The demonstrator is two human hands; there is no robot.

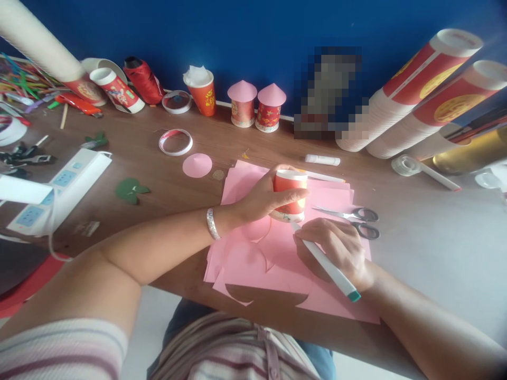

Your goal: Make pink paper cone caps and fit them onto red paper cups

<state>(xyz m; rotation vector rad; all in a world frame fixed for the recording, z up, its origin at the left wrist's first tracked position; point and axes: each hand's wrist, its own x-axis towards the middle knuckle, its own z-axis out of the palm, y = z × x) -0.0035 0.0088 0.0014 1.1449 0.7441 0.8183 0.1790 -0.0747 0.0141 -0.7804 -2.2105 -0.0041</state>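
My left hand (263, 198) is wrapped round a red paper cup (285, 182), which is held over the pink paper sheets (257, 264). A white band at the cup's lower edge bears green marks. In my right hand (335, 245) is a white marker (327, 266) with a green end, its tip at or very near that lower band. Whether the tip touches the cup I cannot tell. Scissors (362, 215) with dark handles lie on the paper just beyond my right hand. Cut curves show in the pink sheets.
Two cups with pink cone tops (271, 95) stand at the back wall, beside a red cup (204, 95) holding white paper. Tall cup stacks (428, 89) lean at the right. A power strip (63, 184), a pink cone (197, 165) and a tape ring (175, 142) lie left.
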